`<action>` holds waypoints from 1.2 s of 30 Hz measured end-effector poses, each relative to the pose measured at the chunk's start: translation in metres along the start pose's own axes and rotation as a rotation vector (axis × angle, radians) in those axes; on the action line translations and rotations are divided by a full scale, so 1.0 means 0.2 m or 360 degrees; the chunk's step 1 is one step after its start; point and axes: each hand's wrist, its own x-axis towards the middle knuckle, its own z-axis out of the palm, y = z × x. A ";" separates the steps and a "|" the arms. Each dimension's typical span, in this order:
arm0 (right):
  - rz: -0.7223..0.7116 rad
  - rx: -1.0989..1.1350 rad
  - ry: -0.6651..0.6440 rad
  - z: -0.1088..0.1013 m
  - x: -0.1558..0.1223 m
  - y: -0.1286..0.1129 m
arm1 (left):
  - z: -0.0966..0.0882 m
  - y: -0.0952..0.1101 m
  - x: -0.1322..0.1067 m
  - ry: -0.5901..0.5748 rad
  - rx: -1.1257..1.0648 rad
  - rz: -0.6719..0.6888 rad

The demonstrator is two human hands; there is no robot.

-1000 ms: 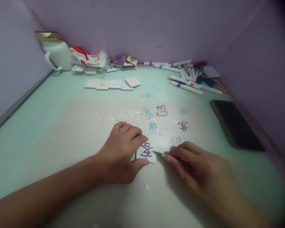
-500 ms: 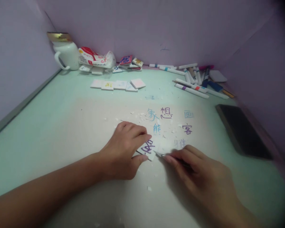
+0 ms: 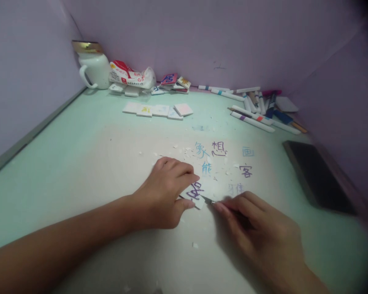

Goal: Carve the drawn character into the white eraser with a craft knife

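Note:
A small white tile [image 3: 198, 201] with a purple character on it is pinched at its edges by my left hand [image 3: 168, 192], whose fingers and thumb cover its left side. My right hand [image 3: 260, 228] is closed round a craft knife [image 3: 209, 200]. The blade tip touches or lies just over the tile's right edge, by the purple strokes. Most of the knife's handle is hidden in my fingers. White chips [image 3: 187, 153] are scattered on the table beyond the tile, near handwritten blue and purple characters [image 3: 218, 149].
A white mug [image 3: 99, 69], a red-and-white packet [image 3: 131, 75] and a row of white tiles [image 3: 161, 110] stand toward the back. Coloured tiles [image 3: 169, 79] are piled by the wall. Several markers [image 3: 251, 121] lie back right, with a dark flat slab [image 3: 317, 175] at the right.
The whole view has shifted slightly, so things appear a little further right. Both hands keep their grips on the tile and knife; the blade stays at the tile's edge.

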 end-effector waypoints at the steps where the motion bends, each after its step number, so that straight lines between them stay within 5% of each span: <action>1: -0.0014 -0.0007 0.0006 0.00 0.00 0.00 | 0.00 0.00 0.00 0.0004 -0.0001 0.0003; 28: -0.0135 0.0265 -0.0378 -0.03 0.04 0.05 | 0.00 0.01 0.01 0.0000 -0.0001 -0.0027; 36: 0.0021 0.0439 -0.0359 -0.03 0.05 0.07 | 0.00 0.00 0.01 0.0014 0.0026 -0.0010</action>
